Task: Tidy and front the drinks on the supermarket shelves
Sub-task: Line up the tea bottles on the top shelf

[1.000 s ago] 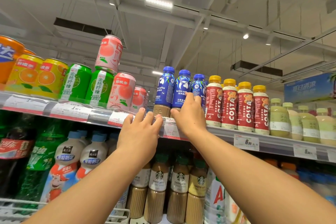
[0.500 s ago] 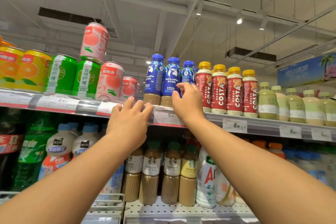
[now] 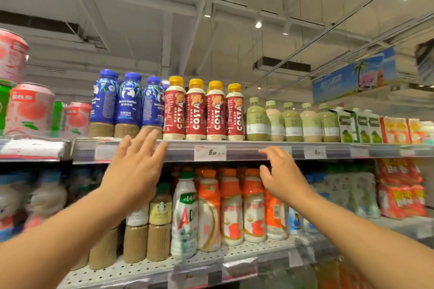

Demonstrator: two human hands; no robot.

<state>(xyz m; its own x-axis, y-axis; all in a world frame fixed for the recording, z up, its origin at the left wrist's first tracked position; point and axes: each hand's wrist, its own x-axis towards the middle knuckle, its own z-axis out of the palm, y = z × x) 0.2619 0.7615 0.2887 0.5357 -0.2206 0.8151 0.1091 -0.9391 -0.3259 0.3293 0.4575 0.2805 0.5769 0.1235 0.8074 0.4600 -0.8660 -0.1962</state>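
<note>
Supermarket shelving fills our view under a white ceiling with strip lights. We see the top shelf (image 3: 246, 151) running across the middle, its front rail carrying price tags (image 3: 209, 152). On it, the blue coffee bottles (image 3: 128, 103) stand upright, caps up, labels facing us, in a close row of three at the shelf front. Just beside them to the right stand the four red Costa bottles (image 3: 204, 110), also upright with yellow caps, their lettering running up the long axis and facing outward. Further right come pale green bottles (image 3: 291, 119), then cartons (image 3: 359, 124). To the left sit pink peach cans (image 3: 29, 108), upright, one stacked higher.

Our left hand (image 3: 136, 169) is raised with fingers straight and spread, holding nothing, its fingertips overlapping the shelf rail below the blue bottles. Our right hand (image 3: 281, 176) is loosely open, fingers slightly bent, its fingertips at the rail below the green bottles; it grips nothing.

On the lower shelf (image 3: 164, 267) stand brown coffee bottles (image 3: 159, 223) and orange-capped milk drinks (image 3: 231, 204), all upright. The edges of the view are blurred.
</note>
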